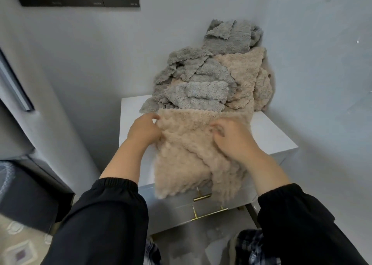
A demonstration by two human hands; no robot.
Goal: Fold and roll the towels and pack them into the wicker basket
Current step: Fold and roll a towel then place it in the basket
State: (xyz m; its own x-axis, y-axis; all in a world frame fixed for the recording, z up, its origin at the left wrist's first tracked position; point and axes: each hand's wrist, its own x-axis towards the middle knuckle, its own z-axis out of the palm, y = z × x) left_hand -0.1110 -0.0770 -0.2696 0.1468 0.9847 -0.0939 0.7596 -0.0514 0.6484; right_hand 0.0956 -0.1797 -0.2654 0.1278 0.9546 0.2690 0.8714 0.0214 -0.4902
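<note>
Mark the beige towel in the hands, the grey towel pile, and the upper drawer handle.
beige towel (181, 168), head view, flat lower-left panel.
grey towel pile (201, 95), head view, front grey fold.
upper drawer handle (203, 197), head view, gold bar's middle.

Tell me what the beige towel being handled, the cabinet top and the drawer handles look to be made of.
Beige towel: soft plush fabric, probably microfibre or coral fleece, judging by its nubbly matte pile and scalloped edge.
Cabinet top: smooth white with a faint sheen, maybe lacquered board or stone; the look leaves it open.
Drawer handles: likely metal, given the brass-coloured, slightly shiny bars.
</note>
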